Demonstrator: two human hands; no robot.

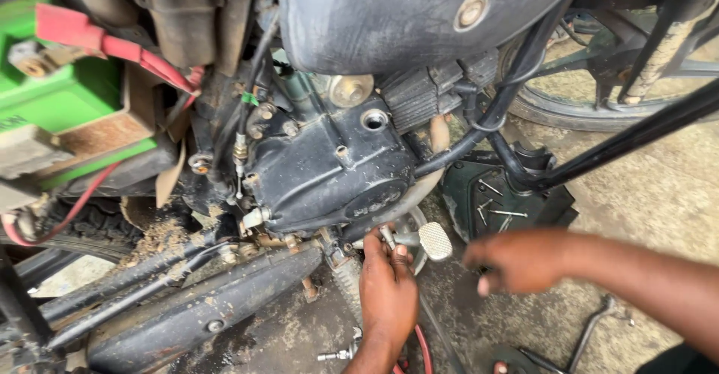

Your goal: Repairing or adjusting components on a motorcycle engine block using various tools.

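My left hand (pixel 388 288) reaches up under the black engine cover (pixel 329 168) of a motorcycle. Its fingertips pinch a small metal part (pixel 387 235) just left of the ribbed foot pedal (pixel 435 240). My right hand (pixel 517 260) is motion-blurred and hovers to the right, fingers spread and pointing left, just below a black plastic cover (pixel 468 187) lying on the ground with several loose screws (pixel 494 211) in it. I see nothing in this hand. The underside of the engine behind my left fingers is hidden.
A dusty black exhaust pipe (pixel 202 306) runs low left. A green battery (pixel 52 97) with a red cable (pixel 112 44) sits upper left. A wheel (pixel 584 101) and black frame tubes (pixel 629 138) stand at right. A metal bolt (pixel 335 356) and a bent lever (pixel 592 329) lie on the concrete.
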